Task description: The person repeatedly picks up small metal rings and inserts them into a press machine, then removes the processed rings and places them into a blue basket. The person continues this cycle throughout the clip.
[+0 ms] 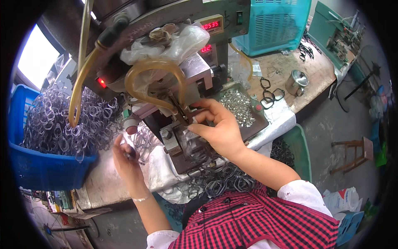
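Observation:
My right hand (222, 130) reaches into the bench machine (192, 76), its thumb and index finger pinched together beside the metal tool head (182, 114). What they hold is too small to make out. Below these fingers is a metal fixture (192, 143) with clear plastic in it. To the left, my left hand (126, 162) is raised with fingers curled, and a small dark thing (132, 153) shows at the thumb; its kind is unclear. Just above that hand sits a red push button (132, 130). Small shiny metal pieces (238, 106) fill a tray to the right of the fixture.
A blue basket (49, 166) heaped with clear eyeglass frames (66, 120) stands at the left. Yellowish hoses (155, 66) loop over the machine. More frames (226, 180) lie along the bench's near edge. A metal mug (297, 83) and dark frames (271, 95) are at right.

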The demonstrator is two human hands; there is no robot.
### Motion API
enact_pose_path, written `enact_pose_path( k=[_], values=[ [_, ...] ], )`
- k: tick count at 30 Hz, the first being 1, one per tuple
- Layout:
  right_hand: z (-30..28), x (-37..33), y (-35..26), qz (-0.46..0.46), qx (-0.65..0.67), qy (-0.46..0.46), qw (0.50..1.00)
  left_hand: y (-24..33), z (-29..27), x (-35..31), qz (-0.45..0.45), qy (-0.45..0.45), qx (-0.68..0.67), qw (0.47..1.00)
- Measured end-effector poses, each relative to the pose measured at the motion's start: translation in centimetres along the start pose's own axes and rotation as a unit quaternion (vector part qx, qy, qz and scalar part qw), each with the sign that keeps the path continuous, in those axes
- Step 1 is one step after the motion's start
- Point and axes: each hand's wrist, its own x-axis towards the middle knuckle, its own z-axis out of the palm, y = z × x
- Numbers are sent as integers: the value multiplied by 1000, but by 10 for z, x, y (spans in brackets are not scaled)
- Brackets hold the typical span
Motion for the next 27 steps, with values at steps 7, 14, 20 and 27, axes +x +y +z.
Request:
enact_pose_path(
  k=[7, 14, 20, 27],
  values=[
    [-13, -20, -22, -45, -122, -56, 990, 66, 71, -112, -231, -358, -39, 904],
    [-123, 1, 62, -131, -644, 86, 749, -8, 88, -96, -439, -417, -79, 792],
    [-130, 1, 75, -200, -605, 122, 761, -8, 91, -99, -434, -400, -75, 804],
    [-119, 11, 71, -205, -575, 117, 783, -18, 53, -101, -404, -540, -154, 722]
  ],
)
